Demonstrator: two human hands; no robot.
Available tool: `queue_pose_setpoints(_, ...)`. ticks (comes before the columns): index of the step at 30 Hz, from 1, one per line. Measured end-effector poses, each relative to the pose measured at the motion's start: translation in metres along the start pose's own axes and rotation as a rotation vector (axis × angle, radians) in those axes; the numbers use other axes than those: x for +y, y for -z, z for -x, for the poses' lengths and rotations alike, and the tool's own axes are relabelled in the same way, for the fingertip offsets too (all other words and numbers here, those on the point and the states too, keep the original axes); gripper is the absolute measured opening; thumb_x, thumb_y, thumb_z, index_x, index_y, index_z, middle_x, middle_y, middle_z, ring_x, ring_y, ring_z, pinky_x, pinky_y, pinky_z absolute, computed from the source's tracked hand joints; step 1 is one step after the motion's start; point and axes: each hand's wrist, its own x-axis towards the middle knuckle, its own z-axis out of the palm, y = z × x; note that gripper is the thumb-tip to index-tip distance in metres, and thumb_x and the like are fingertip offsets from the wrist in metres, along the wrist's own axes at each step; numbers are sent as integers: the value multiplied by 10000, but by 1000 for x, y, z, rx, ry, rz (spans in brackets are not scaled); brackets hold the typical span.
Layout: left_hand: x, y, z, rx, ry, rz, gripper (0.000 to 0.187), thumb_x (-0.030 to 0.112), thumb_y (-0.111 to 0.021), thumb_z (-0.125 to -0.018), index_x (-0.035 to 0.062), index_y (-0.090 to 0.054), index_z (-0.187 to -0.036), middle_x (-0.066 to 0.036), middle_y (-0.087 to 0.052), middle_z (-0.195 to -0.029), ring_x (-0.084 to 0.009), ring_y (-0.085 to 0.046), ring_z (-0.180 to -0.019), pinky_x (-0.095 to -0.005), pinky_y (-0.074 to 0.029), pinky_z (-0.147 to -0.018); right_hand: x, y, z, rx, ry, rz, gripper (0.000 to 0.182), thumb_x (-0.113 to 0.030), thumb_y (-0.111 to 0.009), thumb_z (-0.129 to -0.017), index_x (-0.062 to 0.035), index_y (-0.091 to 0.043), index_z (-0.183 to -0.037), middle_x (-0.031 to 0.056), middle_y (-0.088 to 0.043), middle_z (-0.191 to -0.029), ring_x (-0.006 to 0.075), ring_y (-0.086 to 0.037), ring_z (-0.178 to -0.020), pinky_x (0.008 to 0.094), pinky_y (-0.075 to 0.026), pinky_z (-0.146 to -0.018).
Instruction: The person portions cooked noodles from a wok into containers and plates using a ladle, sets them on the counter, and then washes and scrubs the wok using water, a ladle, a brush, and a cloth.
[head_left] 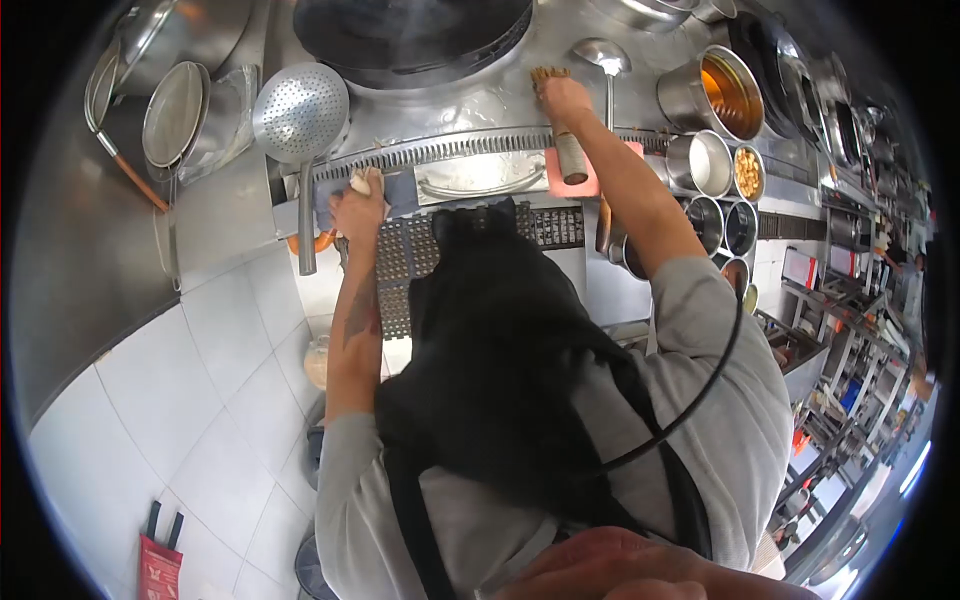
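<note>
My right hand [565, 100] is closed around a bamboo wok brush [571, 160]. The frayed bristles point away from me, above the steel stove top [465, 108], and the thick end hangs back over a pink cloth [593, 172] at the front edge. On the left, my left hand [358, 208] rests at a dark blue-grey cloth [400, 192] on that edge. Its fingers are bent around a small pale thing [363, 180] too hidden to name. A large black wok [412, 40] sits ahead, between my two hands.
A perforated skimmer [300, 115] lies left, handle over the edge. Beside my right hand is a ladle [602, 58]. Farther right stand a pot of orange-brown liquid [728, 92], a white-filled container [711, 164] and a bowl of nuts [748, 172]. A strainer [175, 115] is far left.
</note>
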Motion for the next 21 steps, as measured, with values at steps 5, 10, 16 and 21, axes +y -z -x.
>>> queue_pose_setpoints(5,-9,-1,-10,-43,-90,134,636,556,-538,-838,-57,-625,-984,-257,-540,-1039,-439,-562,-914,-508,-458,-797,-18,-24,-39,-153,226,241,280,-163,-475,-864,-43,-698,-982,197,-658,-1030,329,-666,-928,411,-542,-796)
queue_pose_setpoints(10,16,41,1,145,-17,253,608,520,-565,-864,-57,-523,-1050,-266,-492,-1057,-430,-525,-969,-475,-433,-852,-12,-37,-50,-33,223,128,257,-141,-439,-882,-14,-646,-967,222,-646,-1021,333,-667,-897,417,-547,-767)
queue_pose_setpoints(16,11,58,48,219,-108,392,518,449,-593,-885,-40,-517,-1036,-240,-486,-1063,-343,-502,-874,-431,-404,-878,7,-49,-65,71,328,51,210,-104,-419,-887,28,-550,-984,250,-652,-911,366,-667,-811,440,-545,-706)
queue_pose_setpoints(21,35,78,63,79,-131,472,418,332,-685,-845,-20,-551,-1024,-213,-521,-1022,-341,-501,-957,-413,-418,-842,6,-25,-56,57,270,-124,287,-184,-525,-871,12,-545,-1079,266,-636,-940,403,-645,-861,451,-527,-752)
